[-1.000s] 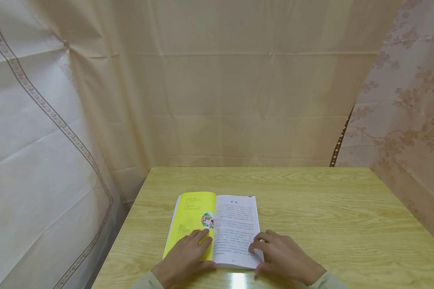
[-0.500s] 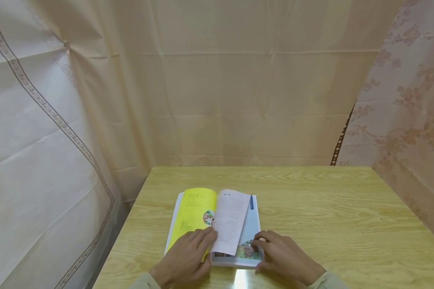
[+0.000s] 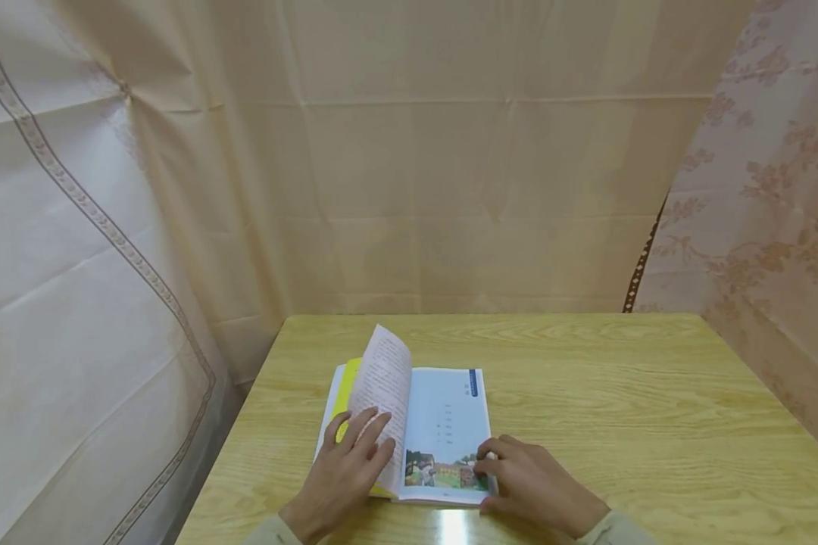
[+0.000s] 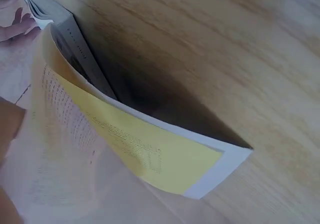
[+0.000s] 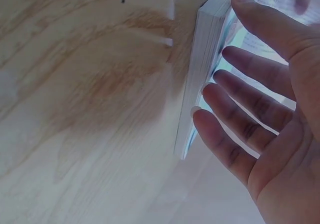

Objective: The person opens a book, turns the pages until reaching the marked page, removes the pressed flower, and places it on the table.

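An open paperback book [image 3: 453,412] lies near the table's front edge. Its right side shows a light blue page with a colored picture along the bottom. One white text page [image 3: 387,375] stands raised and curved over the yellow page [image 4: 145,151] on the left. My left hand [image 3: 346,471] rests with spread fingers against that white page. At the book's right edge is my right hand [image 3: 540,484], its fingertips on the blue page and its thumb by the lower corner. The right wrist view shows these fingers [image 5: 245,111] loosely bent beside the page block [image 5: 197,79].
The wooden table [image 3: 607,409] extends to the right of and behind the book. A beige cloth [image 3: 409,189] hangs behind it, with a pale cloth [image 3: 61,303] on the left and a floral one [image 3: 784,227] on the right.
The white text page has turned from the right side over to the left, uncovering the blue picture page. My left hand has moved slightly left with it; the right hand has stayed put.
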Demonstrator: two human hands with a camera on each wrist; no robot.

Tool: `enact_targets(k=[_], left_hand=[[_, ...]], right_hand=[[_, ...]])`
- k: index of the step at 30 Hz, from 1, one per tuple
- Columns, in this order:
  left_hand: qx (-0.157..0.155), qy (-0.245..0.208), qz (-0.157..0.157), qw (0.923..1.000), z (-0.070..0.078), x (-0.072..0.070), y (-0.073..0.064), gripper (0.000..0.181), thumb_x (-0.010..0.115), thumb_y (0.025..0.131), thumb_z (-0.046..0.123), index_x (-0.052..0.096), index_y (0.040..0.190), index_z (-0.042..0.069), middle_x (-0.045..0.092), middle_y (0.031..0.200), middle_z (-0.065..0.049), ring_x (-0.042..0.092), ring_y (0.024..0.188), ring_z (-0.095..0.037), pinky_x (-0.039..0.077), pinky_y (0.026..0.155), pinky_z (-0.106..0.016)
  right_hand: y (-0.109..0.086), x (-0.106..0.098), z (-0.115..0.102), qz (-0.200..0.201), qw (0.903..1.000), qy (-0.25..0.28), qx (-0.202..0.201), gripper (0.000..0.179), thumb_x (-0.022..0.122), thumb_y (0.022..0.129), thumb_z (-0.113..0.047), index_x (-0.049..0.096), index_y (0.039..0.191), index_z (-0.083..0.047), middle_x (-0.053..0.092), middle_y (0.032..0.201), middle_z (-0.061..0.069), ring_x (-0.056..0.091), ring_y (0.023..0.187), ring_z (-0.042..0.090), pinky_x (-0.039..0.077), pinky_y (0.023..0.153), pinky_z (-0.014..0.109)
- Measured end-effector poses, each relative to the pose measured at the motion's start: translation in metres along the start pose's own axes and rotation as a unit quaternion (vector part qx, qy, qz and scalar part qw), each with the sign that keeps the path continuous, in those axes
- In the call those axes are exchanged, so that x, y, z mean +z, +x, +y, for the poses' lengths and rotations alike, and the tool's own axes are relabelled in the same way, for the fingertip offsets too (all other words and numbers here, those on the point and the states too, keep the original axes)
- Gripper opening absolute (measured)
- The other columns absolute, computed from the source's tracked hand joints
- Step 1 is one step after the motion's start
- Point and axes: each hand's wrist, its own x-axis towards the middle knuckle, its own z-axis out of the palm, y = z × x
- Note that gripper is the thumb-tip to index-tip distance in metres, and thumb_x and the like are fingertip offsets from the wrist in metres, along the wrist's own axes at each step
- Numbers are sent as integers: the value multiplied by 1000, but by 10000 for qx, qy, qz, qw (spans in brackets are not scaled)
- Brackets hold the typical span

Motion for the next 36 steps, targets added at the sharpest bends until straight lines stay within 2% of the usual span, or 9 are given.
enact_targets(k=[4,7,10,13,18,24,28,32,36], left_hand=[[-124,159,-414,9989,0,4,-5,34,34,101,1,67,97,10,68,114,-12,62,108,-32,48,94,-54],[-212,135,-704,9972,1,7,-10,30,38,94,3,67,95,10,69,109,-12,63,100,-31,52,89,-49],[-329,-17,-989,9946,3,10,-12,28,42,89,6,68,97,10,69,110,-12,63,99,-30,53,85,-46],[-455,-190,-1337,9898,5,10,-13,23,52,86,9,69,102,12,67,114,-10,63,102,-28,54,82,-42],[-662,-366,-1829,9802,8,10,-11,19,65,91,19,69,109,14,65,117,-6,61,102,-24,54,79,-38],[-823,-509,-2024,9745,9,11,-10,20,67,97,25,70,114,15,67,116,-5,62,102,-22,56,78,-38],[-975,-620,-2191,9688,10,10,-10,23,63,100,29,70,119,16,66,119,-5,61,106,-22,56,80,-40],[-1059,-682,-2373,9632,11,8,-11,29,60,103,34,68,125,18,64,126,-6,60,111,-24,57,84,-44],[-1032,-671,-2363,9638,11,9,-12,31,60,103,36,69,127,19,63,128,-7,59,112,-25,56,85,-44]], right_hand=[[1,1,0,16,9998,-120,-145,53,78,83,-59,78,115,-17,68,116,-3,59,99,12,55,74,28],[2,2,-1,129,9992,-174,-337,49,79,84,-56,78,115,-17,68,115,-3,60,99,13,54,72,26],[2,1,-1,182,9988,-145,-440,45,79,85,-53,79,113,-18,70,113,-3,61,97,12,54,71,24],[3,-1,0,199,9983,-24,-540,42,77,85,-52,80,109,-18,71,111,-3,61,96,11,53,71,22],[4,-2,3,226,9970,271,-693,35,76,84,-48,82,103,-19,72,108,-5,61,93,8,52,68,18],[4,-1,2,249,9978,12,-606,40,78,82,-54,82,105,-21,72,108,-5,61,92,9,52,68,21],[4,-1,-2,146,9984,-181,-524,41,81,82,-53,80,108,-22,71,109,-5,61,94,10,54,69,24],[4,-2,-1,122,9982,-114,-572,38,80,83,-51,81,107,-21,72,107,-5,61,93,9,53,69,22],[5,-3,1,227,9967,136,-761,34,75,84,-49,82,103,-21,73,105,-5,62,91,8,52,67,19]])
